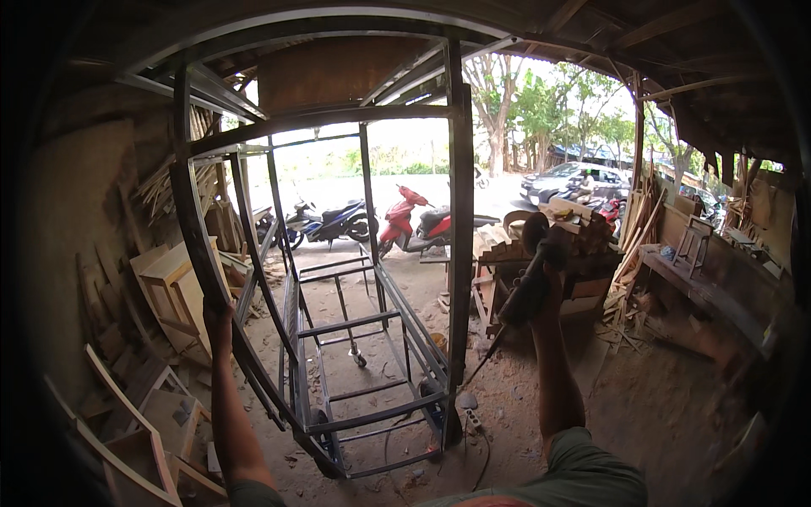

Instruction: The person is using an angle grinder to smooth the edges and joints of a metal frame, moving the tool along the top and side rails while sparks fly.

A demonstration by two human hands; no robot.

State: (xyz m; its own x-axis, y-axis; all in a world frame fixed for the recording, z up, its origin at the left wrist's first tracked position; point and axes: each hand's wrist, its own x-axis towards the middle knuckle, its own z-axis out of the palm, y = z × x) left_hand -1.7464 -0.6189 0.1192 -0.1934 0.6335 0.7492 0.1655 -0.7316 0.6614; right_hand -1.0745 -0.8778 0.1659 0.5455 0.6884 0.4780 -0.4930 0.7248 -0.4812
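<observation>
A tall dark metal frame (459, 211) made of welded square tubing stands right in front of me, with a lower cart-like section and wheels at its base. My left hand (220, 325) is closed round its left upright. Out to the right of the frame, my right hand (552, 275) grips an angle grinder (525, 287) by its dark body. The grinder's round head points up and away from me, apart from the metal. Its cord hangs from the near end toward the floor. My right fingers are partly hidden by the tool.
A power strip (473, 418) with cables lies on the dirt floor by the frame's base. Stacked wood offcuts (583, 228) stand beyond the grinder. A wooden cabinet (177, 291) and chair-like wooden frames (139, 448) crowd the left. A red scooter (414, 224) is parked behind; a workbench (710, 283) runs along the right.
</observation>
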